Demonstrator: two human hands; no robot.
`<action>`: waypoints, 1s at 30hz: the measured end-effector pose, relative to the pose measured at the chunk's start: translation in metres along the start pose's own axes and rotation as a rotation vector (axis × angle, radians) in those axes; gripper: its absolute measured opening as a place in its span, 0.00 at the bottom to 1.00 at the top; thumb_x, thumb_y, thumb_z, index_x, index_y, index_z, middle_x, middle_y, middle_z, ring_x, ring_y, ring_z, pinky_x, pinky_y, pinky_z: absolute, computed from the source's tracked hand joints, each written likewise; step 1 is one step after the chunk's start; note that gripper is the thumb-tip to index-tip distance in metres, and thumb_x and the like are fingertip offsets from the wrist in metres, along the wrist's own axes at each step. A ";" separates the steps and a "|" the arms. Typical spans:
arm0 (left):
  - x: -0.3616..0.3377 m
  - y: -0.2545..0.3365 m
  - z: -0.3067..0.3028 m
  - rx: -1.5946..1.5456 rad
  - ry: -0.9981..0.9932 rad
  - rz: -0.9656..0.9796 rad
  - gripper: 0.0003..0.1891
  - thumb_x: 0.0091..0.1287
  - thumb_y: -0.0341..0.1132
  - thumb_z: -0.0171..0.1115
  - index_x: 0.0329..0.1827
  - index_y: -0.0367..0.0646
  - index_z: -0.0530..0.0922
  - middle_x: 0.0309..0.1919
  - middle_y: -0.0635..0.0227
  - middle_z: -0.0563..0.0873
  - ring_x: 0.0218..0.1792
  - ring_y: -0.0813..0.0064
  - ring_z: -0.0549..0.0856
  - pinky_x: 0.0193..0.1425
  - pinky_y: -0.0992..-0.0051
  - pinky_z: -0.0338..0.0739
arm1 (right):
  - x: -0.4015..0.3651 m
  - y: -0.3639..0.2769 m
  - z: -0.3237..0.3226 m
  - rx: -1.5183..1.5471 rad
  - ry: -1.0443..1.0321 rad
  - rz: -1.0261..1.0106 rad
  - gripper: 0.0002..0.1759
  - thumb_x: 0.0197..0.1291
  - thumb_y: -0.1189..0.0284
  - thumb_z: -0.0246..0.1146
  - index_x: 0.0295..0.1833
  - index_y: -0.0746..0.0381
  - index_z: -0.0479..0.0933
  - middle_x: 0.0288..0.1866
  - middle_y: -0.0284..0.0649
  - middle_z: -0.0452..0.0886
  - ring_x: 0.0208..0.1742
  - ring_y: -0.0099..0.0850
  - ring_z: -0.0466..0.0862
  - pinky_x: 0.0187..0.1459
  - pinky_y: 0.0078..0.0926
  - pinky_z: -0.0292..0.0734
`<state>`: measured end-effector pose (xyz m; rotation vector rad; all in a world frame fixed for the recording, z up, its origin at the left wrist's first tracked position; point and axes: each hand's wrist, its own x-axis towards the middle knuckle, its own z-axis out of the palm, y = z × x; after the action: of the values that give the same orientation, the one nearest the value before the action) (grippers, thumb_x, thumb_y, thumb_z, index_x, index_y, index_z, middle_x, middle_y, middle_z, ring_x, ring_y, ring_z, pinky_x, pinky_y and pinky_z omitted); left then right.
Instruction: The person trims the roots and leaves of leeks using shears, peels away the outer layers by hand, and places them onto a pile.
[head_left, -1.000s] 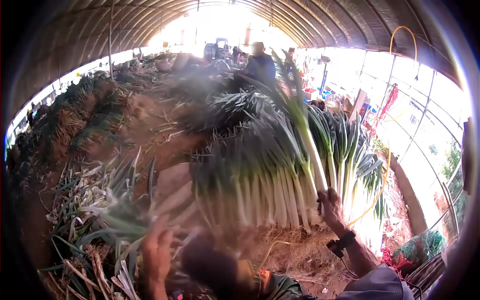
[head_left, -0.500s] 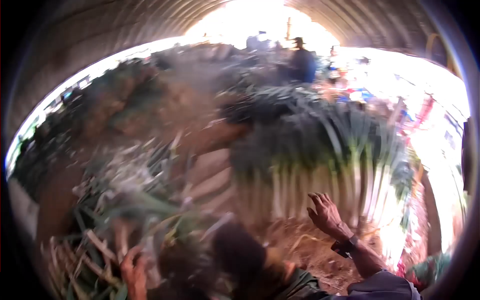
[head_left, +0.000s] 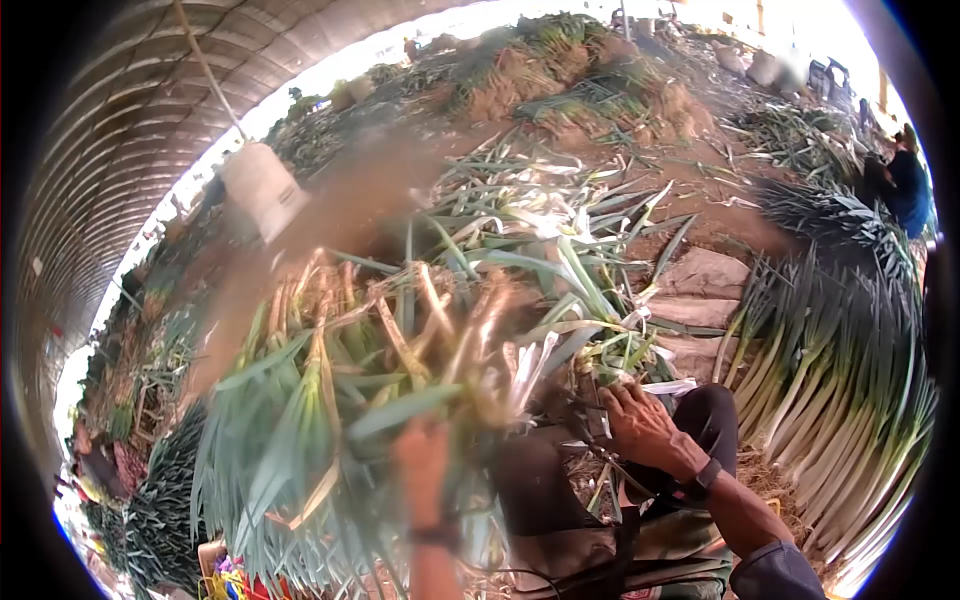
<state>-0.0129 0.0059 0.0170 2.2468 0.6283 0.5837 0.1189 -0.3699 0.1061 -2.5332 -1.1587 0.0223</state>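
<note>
Blurred by motion, my left hand (head_left: 422,455) is among the green leaves of a large pile of leeks (head_left: 270,440); its fingers cannot be made out. Brown, dry-looking stalk ends (head_left: 400,335) point up along the top of that pile. My right hand (head_left: 642,425), with a dark band at the wrist, is beside my bent knee (head_left: 708,415). Its fingers are bent a little and apart, close to a dark metal fitting (head_left: 575,408) and pale leek strips (head_left: 625,352). I see nothing held in it, though the fingertips are partly hidden.
Cleaned leeks (head_left: 840,390) lie in a long row at the right. Trimmed leaves and white scraps (head_left: 545,205) cover the ground ahead. A white sack-like container (head_left: 262,185) hangs at upper left. Another person (head_left: 908,185) is at far right, beyond the leeks.
The view has swung left, so the leek row now appears farther right. My right hand has come from above the ground by that row to beside my knee and the dark fitting.
</note>
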 end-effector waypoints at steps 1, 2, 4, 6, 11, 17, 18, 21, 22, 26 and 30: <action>-0.003 0.010 0.001 0.028 -0.033 0.004 0.22 0.67 0.34 0.68 0.62 0.34 0.78 0.47 0.57 0.87 0.43 0.67 0.89 0.45 0.71 0.85 | 0.004 0.002 0.013 -0.010 -0.040 -0.001 0.44 0.57 0.54 0.71 0.71 0.69 0.65 0.72 0.53 0.69 0.71 0.52 0.69 0.65 0.51 0.72; -0.006 0.021 0.002 0.057 -0.066 0.009 0.25 0.66 0.37 0.70 0.64 0.35 0.77 0.50 0.54 0.87 0.46 0.64 0.89 0.48 0.69 0.85 | 0.006 0.003 0.026 -0.023 -0.079 0.000 0.46 0.55 0.54 0.73 0.72 0.68 0.64 0.73 0.53 0.67 0.73 0.52 0.68 0.68 0.52 0.70; -0.005 0.087 -0.004 0.065 -0.200 -0.049 0.33 0.64 0.43 0.73 0.69 0.36 0.74 0.56 0.48 0.85 0.54 0.58 0.87 0.54 0.63 0.84 | 0.012 0.004 0.052 -0.099 -0.167 0.022 0.51 0.51 0.50 0.76 0.73 0.69 0.64 0.75 0.54 0.65 0.73 0.53 0.68 0.68 0.54 0.69; 0.003 0.108 0.013 0.176 -0.274 0.060 0.42 0.61 0.50 0.75 0.74 0.38 0.68 0.64 0.43 0.79 0.62 0.51 0.82 0.60 0.58 0.81 | 0.016 0.005 0.072 -0.095 -0.175 0.031 0.52 0.51 0.50 0.76 0.73 0.70 0.63 0.75 0.55 0.64 0.72 0.55 0.69 0.67 0.54 0.70; 0.016 0.088 0.064 0.460 -0.398 0.129 0.42 0.59 0.43 0.74 0.74 0.42 0.63 0.67 0.44 0.73 0.65 0.43 0.76 0.65 0.48 0.74 | 0.021 0.003 0.091 -0.051 -0.172 0.113 0.53 0.51 0.52 0.76 0.74 0.70 0.60 0.66 0.57 0.68 0.63 0.56 0.74 0.59 0.54 0.75; 0.033 0.072 0.086 0.389 -0.495 0.124 0.22 0.59 0.34 0.67 0.56 0.38 0.80 0.51 0.47 0.83 0.59 0.47 0.81 0.62 0.53 0.76 | 0.031 -0.002 0.079 -0.026 -0.137 0.090 0.51 0.48 0.59 0.77 0.72 0.71 0.61 0.55 0.60 0.75 0.59 0.57 0.76 0.56 0.50 0.77; 0.044 0.054 0.101 0.381 -0.446 0.145 0.17 0.62 0.38 0.68 0.50 0.36 0.83 0.44 0.48 0.85 0.51 0.51 0.86 0.54 0.56 0.79 | 0.031 -0.012 0.054 0.037 -0.139 0.076 0.51 0.47 0.59 0.77 0.72 0.71 0.61 0.55 0.60 0.75 0.59 0.56 0.76 0.56 0.49 0.77; 0.082 0.121 0.072 -0.090 -0.400 -0.149 0.20 0.65 0.44 0.70 0.49 0.36 0.83 0.45 0.50 0.87 0.47 0.58 0.88 0.46 0.59 0.81 | 0.037 -0.013 0.019 0.270 -0.216 0.141 0.38 0.48 0.51 0.78 0.64 0.56 0.78 0.56 0.54 0.77 0.56 0.53 0.79 0.54 0.49 0.80; 0.100 0.139 0.063 -0.128 -0.369 -0.132 0.23 0.64 0.46 0.71 0.53 0.36 0.82 0.45 0.52 0.88 0.45 0.60 0.89 0.46 0.60 0.82 | 0.037 -0.009 0.017 0.368 -0.227 0.157 0.38 0.49 0.51 0.78 0.64 0.55 0.78 0.54 0.54 0.79 0.55 0.52 0.81 0.53 0.50 0.80; 0.129 0.220 0.033 -0.846 -0.419 -0.004 0.47 0.61 0.46 0.76 0.80 0.38 0.59 0.71 0.49 0.72 0.65 0.59 0.80 0.66 0.63 0.79 | 0.057 -0.009 0.002 0.439 -0.146 -0.064 0.35 0.53 0.63 0.74 0.67 0.61 0.76 0.46 0.51 0.83 0.49 0.47 0.85 0.49 0.40 0.82; 0.145 0.188 0.008 -0.742 -0.334 -0.036 0.36 0.69 0.43 0.71 0.75 0.35 0.66 0.64 0.53 0.79 0.58 0.63 0.84 0.62 0.66 0.81 | 0.112 0.006 -0.026 0.832 0.004 -0.006 0.33 0.56 0.73 0.72 0.68 0.64 0.73 0.46 0.43 0.85 0.43 0.33 0.84 0.44 0.31 0.81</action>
<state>0.1535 -0.0300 0.1820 1.5727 0.2210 0.3317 0.2020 -0.2998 0.1434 -1.7845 -0.8943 0.4081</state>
